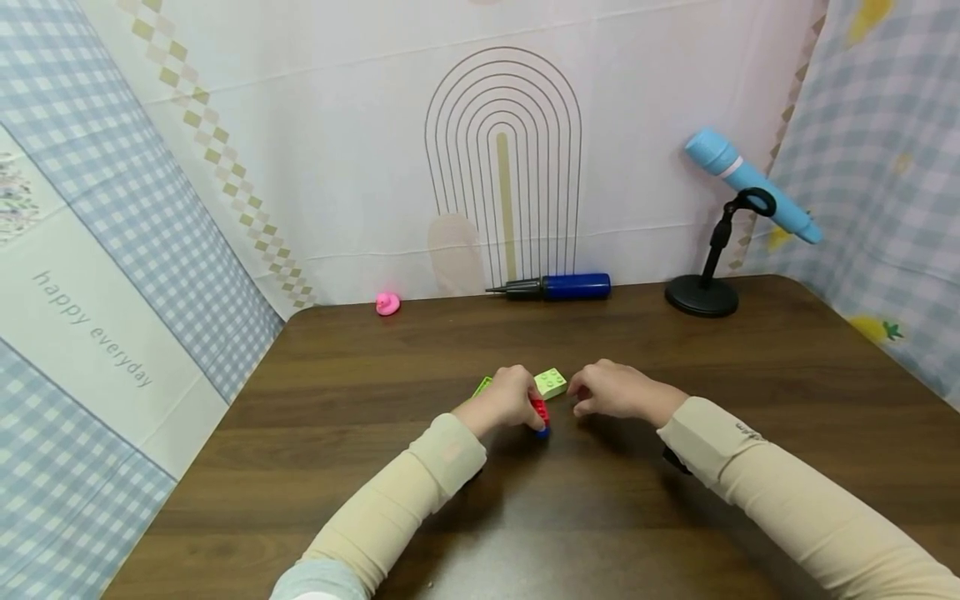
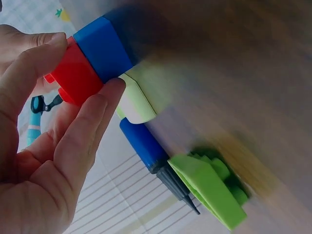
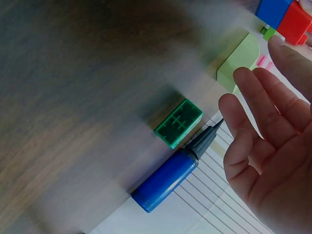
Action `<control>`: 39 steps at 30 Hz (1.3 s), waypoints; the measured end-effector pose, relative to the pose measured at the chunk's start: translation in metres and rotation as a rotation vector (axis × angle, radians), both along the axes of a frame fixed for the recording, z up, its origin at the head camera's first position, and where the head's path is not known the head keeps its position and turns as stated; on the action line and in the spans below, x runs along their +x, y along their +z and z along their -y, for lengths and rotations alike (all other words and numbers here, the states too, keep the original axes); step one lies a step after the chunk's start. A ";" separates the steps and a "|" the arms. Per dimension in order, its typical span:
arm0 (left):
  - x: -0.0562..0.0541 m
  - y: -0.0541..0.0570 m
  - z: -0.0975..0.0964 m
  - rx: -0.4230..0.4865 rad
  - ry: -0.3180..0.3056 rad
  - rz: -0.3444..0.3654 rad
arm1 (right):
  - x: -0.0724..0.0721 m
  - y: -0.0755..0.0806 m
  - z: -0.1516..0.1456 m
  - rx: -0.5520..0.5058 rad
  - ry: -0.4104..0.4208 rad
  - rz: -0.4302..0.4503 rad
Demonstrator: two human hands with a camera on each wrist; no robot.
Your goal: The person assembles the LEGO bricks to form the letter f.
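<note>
My left hand [image 1: 506, 400] pinches a red building brick [image 2: 77, 73] between thumb and fingers. Beneath the red one sits a blue brick [image 2: 105, 48], the two joined in a stack close to the tabletop. To the right, my right hand [image 1: 617, 390] hovers with loosely bent fingers and nothing in them. Between the hands, a bit farther back, lies a pale green brick [image 1: 551, 382] with studs up. A bright green brick [image 2: 209, 190] lies left of the left hand, mostly covered by it in the head view. The right wrist view shows a dark green brick [image 3: 179, 123], its hollow side visible.
Along the table's back edge stand a pink toy duck [image 1: 387, 303], a blue and black hand pump [image 1: 576, 287] and a black stand [image 1: 702, 295] bearing a light blue toy microphone [image 1: 750, 183]. Printed cloth [image 1: 360, 150] hangs behind and at both sides of the brown wooden table [image 1: 315, 467].
</note>
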State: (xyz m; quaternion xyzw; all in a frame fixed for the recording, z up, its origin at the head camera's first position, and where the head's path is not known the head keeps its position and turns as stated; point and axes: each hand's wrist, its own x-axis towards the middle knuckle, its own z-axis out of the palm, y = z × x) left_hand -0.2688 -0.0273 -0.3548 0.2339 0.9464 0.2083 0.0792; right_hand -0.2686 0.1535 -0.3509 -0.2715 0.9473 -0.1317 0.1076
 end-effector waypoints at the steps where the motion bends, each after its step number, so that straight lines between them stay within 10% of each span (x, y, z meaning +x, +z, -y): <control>1: 0.000 0.000 0.001 -0.001 0.000 -0.008 | 0.000 0.000 0.000 0.004 0.000 -0.002; 39: -0.007 -0.001 0.030 0.040 0.018 0.019 | -0.006 0.005 0.008 0.009 -0.001 -0.035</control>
